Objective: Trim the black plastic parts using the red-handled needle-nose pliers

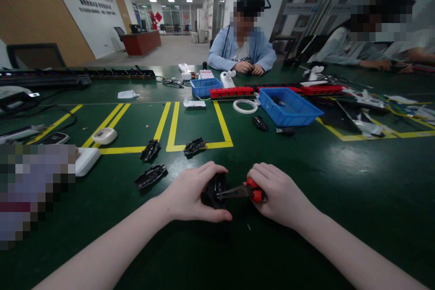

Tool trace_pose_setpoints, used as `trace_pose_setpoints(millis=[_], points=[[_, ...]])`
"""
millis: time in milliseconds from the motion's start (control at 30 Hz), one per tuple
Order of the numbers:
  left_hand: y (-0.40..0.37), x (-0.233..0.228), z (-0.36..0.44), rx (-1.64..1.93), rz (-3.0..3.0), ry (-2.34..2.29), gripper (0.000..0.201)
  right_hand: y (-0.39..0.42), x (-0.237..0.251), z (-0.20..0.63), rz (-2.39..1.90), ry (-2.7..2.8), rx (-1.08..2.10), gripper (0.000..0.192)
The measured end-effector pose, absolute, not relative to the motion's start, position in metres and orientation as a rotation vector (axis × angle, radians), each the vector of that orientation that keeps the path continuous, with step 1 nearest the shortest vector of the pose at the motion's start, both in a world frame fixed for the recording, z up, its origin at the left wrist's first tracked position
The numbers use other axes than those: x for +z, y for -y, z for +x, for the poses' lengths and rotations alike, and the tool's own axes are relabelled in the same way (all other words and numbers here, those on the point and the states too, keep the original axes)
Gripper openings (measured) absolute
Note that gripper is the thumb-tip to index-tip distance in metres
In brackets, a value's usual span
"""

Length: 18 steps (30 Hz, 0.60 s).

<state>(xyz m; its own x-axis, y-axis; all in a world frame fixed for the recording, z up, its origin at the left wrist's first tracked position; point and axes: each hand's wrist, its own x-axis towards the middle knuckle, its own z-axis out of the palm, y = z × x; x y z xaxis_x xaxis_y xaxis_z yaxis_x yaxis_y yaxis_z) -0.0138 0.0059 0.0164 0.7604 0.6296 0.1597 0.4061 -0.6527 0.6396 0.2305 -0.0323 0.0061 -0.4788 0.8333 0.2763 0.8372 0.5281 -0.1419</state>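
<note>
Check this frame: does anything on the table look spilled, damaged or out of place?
A thin pale sliver lies alone on the green table, lower in view than the red-handled pliers in the right hand; it looks like stray scrap, though too small to identify.

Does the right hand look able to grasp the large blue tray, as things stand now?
Probably not freely: the right hand grips red-handled pliers. Otherwise, only small black parts seem to lie before the large blue tray.

Green table [340, 186] with blue bins [295, 118], black parts [151, 176], white rings [246, 111]
</note>
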Motion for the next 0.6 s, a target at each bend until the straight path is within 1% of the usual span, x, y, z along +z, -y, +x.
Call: trace_pose_setpoints(millis=[300,600], points=[[-0.0029,0.0178,-0.0132,0.516,2.366,-0.842,0.068,0.0322,0.007,0.2303,-1.452,2.459,0.059,0.02],[-0.0041,0.0149,-0.0128,0.535,2.362,-0.904,0.075,0.0323,0.008,0.2295,-1.498,2.441,0.048,0.019]])
